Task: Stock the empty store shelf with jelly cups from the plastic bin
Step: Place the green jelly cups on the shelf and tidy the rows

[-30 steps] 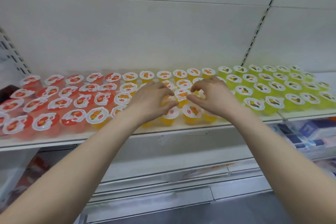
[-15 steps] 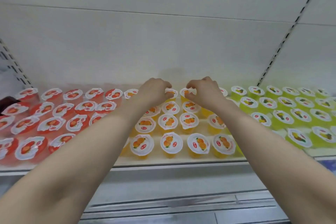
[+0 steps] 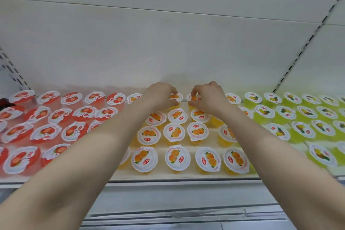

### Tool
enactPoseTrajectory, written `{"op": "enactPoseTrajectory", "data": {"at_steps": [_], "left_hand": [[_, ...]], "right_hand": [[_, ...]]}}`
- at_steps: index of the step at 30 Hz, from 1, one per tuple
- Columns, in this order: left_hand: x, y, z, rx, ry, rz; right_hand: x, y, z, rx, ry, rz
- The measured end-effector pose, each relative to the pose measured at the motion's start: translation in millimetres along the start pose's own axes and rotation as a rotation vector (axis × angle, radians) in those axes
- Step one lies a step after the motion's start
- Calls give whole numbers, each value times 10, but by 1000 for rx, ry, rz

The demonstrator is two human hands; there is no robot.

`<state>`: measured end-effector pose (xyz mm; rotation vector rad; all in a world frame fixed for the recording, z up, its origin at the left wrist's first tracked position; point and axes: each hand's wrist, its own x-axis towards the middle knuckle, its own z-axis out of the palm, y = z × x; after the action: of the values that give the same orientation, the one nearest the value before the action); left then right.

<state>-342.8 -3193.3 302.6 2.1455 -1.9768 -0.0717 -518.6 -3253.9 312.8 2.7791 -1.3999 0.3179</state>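
The white shelf (image 3: 186, 176) holds rows of jelly cups: red ones (image 3: 46, 132) on the left, orange ones (image 3: 174, 132) in the middle, green ones (image 3: 302, 129) on the right. Both my arms reach to the back row of the orange block. My left hand (image 3: 158, 94) has its fingers closed around an orange cup (image 3: 175, 97) against the back wall. My right hand (image 3: 209, 97) pinches the neighbouring orange cup (image 3: 194, 97) in the same row. Both cups stand on the shelf. The plastic bin is out of view.
A white back panel (image 3: 168, 43) rises behind the cups, with slotted uprights at the left (image 3: 13, 73) and right (image 3: 298, 54). Below the shelf's front edge a lower shelf rail (image 3: 177, 214) shows. A dark object (image 3: 4, 101) sits at the far left.
Both hands moved from the front rows of orange cups to the back row. The view has come closer and shifted right; the hands barely moved over the last half second.
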Motion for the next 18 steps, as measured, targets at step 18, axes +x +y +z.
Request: {"op": "enactPoseTrajectory", "data": {"at_steps": [18], "left_hand": [[-390, 82, -145, 0, 39, 191]], "right_hand": [[-435, 138, -236, 108, -39, 28]]}}
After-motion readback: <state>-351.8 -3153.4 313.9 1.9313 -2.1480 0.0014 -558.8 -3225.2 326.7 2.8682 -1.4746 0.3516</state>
